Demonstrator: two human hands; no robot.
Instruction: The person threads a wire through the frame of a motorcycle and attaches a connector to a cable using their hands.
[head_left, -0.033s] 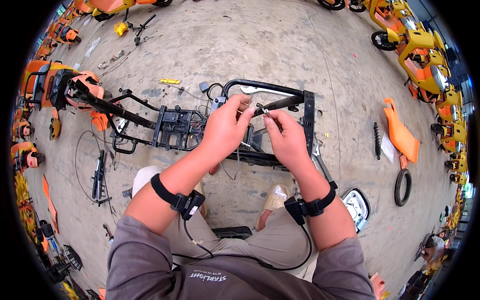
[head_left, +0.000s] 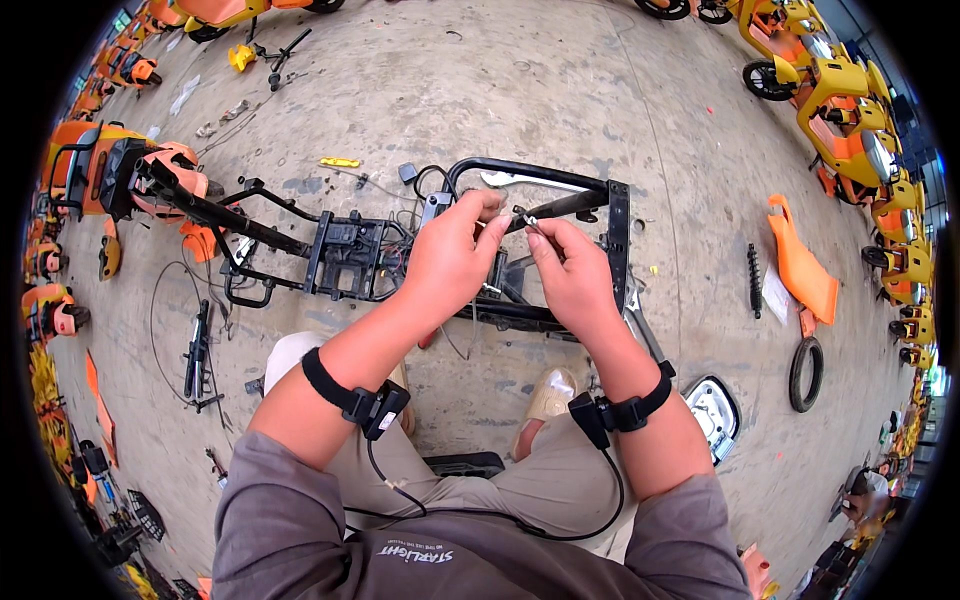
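Both hands are above a black metal scooter frame (head_left: 618, 245) that lies on the concrete floor. My right hand (head_left: 580, 275) pinches a thin black cable (head_left: 531, 222) with a small metallic piece at its end, between thumb and forefinger. Just left of it, my left hand (head_left: 452, 245) is closed, thumb and fingers drawn together close to that cable end. What the left fingers hold is too small and too covered to make out. An open-ended wrench (head_left: 520, 181) lies behind the hands, within the outline of the frame's rear loop.
Another wrench (head_left: 643, 325) and a pale housing with a black rim (head_left: 713, 418) lie to the right. Farther right are a black spring (head_left: 754, 280), an orange panel (head_left: 803, 260) and a tyre (head_left: 805, 375). Black rods (head_left: 198, 350) and loose cables lie left; yellow scooters (head_left: 845, 125) line the sides.
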